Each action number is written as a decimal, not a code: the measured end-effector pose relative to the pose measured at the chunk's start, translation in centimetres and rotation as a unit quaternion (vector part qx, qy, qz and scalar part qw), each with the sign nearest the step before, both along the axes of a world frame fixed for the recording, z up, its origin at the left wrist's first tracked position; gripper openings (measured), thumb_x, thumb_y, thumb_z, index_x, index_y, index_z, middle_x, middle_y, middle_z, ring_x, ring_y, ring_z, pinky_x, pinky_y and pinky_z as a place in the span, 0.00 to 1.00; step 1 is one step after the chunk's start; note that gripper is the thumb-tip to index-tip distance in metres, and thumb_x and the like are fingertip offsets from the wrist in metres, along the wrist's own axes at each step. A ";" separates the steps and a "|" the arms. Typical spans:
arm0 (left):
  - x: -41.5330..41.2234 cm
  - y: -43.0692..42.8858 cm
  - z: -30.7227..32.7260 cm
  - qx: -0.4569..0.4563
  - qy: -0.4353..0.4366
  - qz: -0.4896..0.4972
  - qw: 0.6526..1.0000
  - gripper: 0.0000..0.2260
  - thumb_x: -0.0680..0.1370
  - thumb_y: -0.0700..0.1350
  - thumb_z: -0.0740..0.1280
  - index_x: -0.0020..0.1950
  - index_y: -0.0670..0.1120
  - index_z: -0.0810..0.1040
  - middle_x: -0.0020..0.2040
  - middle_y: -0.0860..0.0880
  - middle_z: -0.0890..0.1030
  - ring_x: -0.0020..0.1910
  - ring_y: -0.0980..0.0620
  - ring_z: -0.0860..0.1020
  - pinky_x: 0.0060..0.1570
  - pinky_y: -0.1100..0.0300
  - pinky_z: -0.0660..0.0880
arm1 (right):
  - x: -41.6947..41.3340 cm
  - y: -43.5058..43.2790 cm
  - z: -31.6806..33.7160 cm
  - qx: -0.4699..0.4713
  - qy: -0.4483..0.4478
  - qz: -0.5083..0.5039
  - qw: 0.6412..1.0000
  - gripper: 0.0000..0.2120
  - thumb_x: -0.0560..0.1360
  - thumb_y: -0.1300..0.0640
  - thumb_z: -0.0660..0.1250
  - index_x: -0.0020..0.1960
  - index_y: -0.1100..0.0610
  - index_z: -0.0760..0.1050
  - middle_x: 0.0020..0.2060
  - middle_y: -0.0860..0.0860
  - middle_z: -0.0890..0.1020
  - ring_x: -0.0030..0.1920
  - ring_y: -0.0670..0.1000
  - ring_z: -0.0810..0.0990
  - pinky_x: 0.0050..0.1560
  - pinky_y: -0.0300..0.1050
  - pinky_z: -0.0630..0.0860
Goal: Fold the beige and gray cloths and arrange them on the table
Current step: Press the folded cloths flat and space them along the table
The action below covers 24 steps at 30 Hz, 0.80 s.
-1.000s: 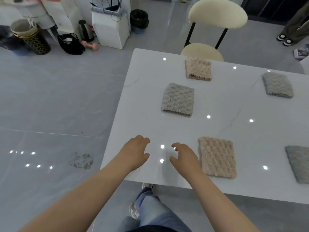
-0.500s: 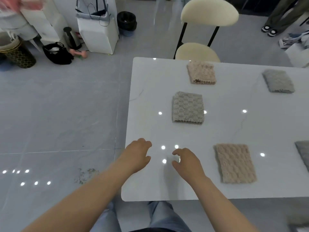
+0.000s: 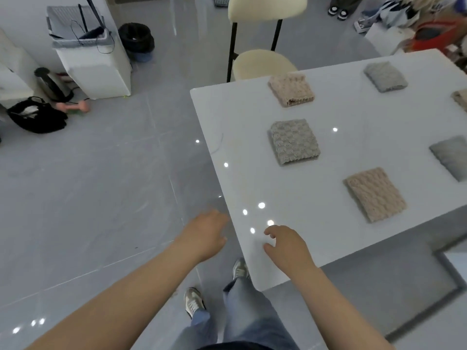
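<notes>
The near beige cloth (image 3: 375,194) lies folded flat by the front edge of the white surface (image 3: 328,117). The middle gray cloth (image 3: 294,141) sits beyond it to the left, and the far beige cloth (image 3: 291,89) lies by the back edge. Well apart to the right are the far gray cloth (image 3: 386,76), a right gray cloth (image 3: 451,156) and a sliver of another beige cloth (image 3: 461,98) (both cut by the frame).

The right hand (image 3: 286,245) is over the near left corner of the surface, its grip released, fingers loosely curled round nothing; I cannot tell whether it touches. The left hand (image 3: 206,234) hangs off the surface above the gray floor, just beside the left edge, its grip likewise released.

A cream chair (image 3: 262,64) stands at the back edge. A white bin (image 3: 93,61) and a black bag (image 3: 35,114) are on the floor, far left.
</notes>
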<state>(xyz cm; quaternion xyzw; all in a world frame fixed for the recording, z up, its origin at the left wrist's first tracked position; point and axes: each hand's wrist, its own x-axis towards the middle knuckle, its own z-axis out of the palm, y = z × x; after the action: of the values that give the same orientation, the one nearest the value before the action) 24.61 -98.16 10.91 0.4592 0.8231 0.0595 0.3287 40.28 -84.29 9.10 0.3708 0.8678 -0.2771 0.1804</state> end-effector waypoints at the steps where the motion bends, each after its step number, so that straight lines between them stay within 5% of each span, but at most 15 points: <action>1: -0.4 0.1 0.0 -0.002 0.002 -0.009 1.000 0.20 0.79 0.46 0.60 0.70 0.47 0.66 0.65 0.45 0.71 0.63 0.46 0.70 0.62 0.55 0.68 | -0.1 -0.1 0.1 0.003 -0.002 -0.007 1.000 0.17 0.79 0.53 0.62 0.67 0.51 0.70 0.61 0.49 0.76 0.60 0.49 0.75 0.59 0.40 0.71; 8: -3.3 3.4 0.1 -0.011 0.013 -0.058 0.998 0.15 0.78 0.43 0.61 0.64 0.42 0.72 0.61 0.45 0.73 0.59 0.46 0.72 0.58 0.55 0.70 | -1.5 1.3 -0.4 0.005 -0.001 -0.052 0.999 0.18 0.78 0.53 0.61 0.68 0.51 0.70 0.62 0.49 0.76 0.60 0.49 0.75 0.57 0.38 0.70; 24: -9.0 11.9 0.1 -0.019 0.031 -0.179 0.983 0.18 0.79 0.48 0.60 0.69 0.47 0.67 0.62 0.46 0.71 0.58 0.46 0.72 0.57 0.53 0.72 | -5.3 6.2 0.0 -0.007 -0.015 -0.168 0.986 0.19 0.78 0.55 0.61 0.68 0.52 0.70 0.60 0.50 0.76 0.59 0.50 0.75 0.55 0.40 0.71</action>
<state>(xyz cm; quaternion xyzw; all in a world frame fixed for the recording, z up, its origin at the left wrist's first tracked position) 15.58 -86.29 11.01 0.5945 0.7385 -0.0299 0.3165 34.96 -78.11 9.11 0.5138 0.7885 -0.3042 0.1474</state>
